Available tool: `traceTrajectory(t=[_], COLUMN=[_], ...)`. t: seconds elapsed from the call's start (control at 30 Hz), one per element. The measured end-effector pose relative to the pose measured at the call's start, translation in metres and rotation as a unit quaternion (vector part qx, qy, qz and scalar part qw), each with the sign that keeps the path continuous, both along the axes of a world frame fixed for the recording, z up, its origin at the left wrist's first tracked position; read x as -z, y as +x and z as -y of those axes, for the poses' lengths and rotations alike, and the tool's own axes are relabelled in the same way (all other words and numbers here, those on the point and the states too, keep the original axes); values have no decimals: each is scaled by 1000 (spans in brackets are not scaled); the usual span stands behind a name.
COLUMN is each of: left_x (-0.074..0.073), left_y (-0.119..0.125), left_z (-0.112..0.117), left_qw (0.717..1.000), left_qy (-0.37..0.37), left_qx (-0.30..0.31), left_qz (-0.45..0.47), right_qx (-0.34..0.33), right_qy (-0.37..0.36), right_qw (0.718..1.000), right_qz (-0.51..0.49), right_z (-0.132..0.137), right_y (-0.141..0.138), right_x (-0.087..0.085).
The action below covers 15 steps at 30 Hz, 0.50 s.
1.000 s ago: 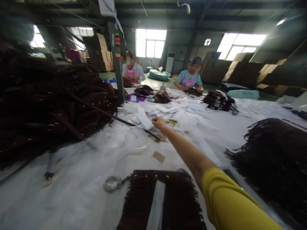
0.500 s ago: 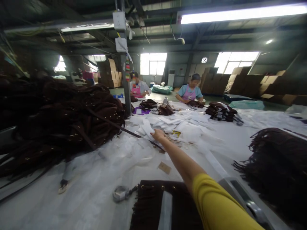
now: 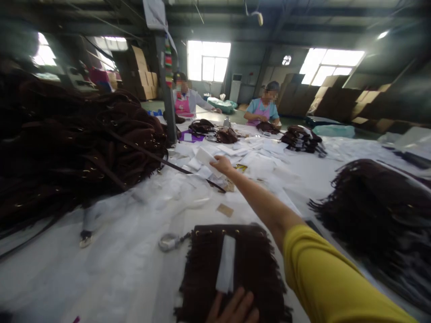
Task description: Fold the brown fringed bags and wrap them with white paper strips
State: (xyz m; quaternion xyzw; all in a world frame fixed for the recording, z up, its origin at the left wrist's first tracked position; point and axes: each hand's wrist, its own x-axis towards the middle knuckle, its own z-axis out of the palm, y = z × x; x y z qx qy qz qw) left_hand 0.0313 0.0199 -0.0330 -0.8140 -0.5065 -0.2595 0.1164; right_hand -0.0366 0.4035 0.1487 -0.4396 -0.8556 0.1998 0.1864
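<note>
Pinching white sheet (image 3: 204, 157), right hand (image 3: 222, 165) nearly closed

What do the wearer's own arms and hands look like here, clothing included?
The right arm has a plain yellow sleeve ending near the elbow, its cloth creased. The forearm is bare, and no glove or watch shows on the right hand. Only part of the left hand is in frame, ungloved; its sleeve is out of view.

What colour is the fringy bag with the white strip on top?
The fringy bag is dark brown; it shows best in the head view.
</note>
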Motion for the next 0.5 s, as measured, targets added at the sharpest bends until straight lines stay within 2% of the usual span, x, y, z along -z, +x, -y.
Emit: traceTrajectory(t=[0.07,0.1,0.17,0.27,0.33,0.5], left_x=[-15,-24,-40,-58,-64,-65], left_y=[2,1,-2,-11,-19,-42], left_z=[17,22,28,34,38,36], left_qw=[998,997,999,997,997,998], left_qy=[69,72,15,-41,-44,-29], left_qx=[-4,-18,-25,-36,-34,48], left_qz=[-13,5,30,53,45,-29], right_qx=[-13,-17,-50,-139,-146,-111], right_qy=[-11,-20,-54,-141,-168,-128], right_qw=[999,998,990,936,912,912], right_qz=[-37,-55,-123,-291,-343,-372], right_z=[20,32,62,119,160,261], right_y=[30,48,87,150,190,266], right_x=[-9,-12,-17,-24,-29,-29])
